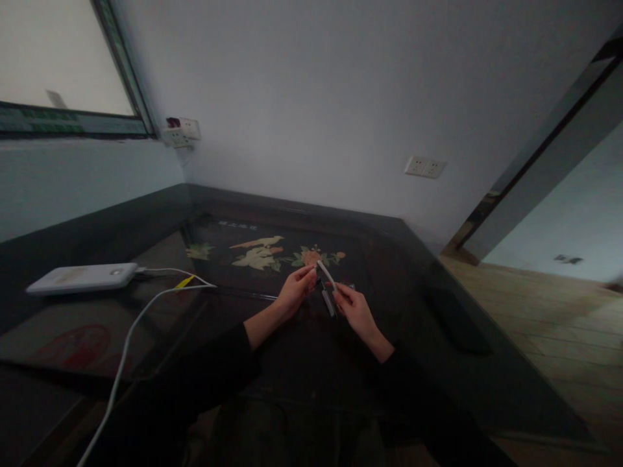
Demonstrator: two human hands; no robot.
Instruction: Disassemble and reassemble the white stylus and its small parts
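Note:
Both my hands meet over the middle of a dark table with a glass top. My left hand pinches the upper end of a thin pale strip. My right hand holds the lower end of that strip together with a small dark narrow piece. The two hands are a few centimetres apart. What the small pieces are is too dim to tell. Both arms wear dark sleeves.
A white power bank lies at the table's left with a white cable running towards me. A flower-and-bird picture shows under the glass. Wall sockets sit behind; wooden floor lies right.

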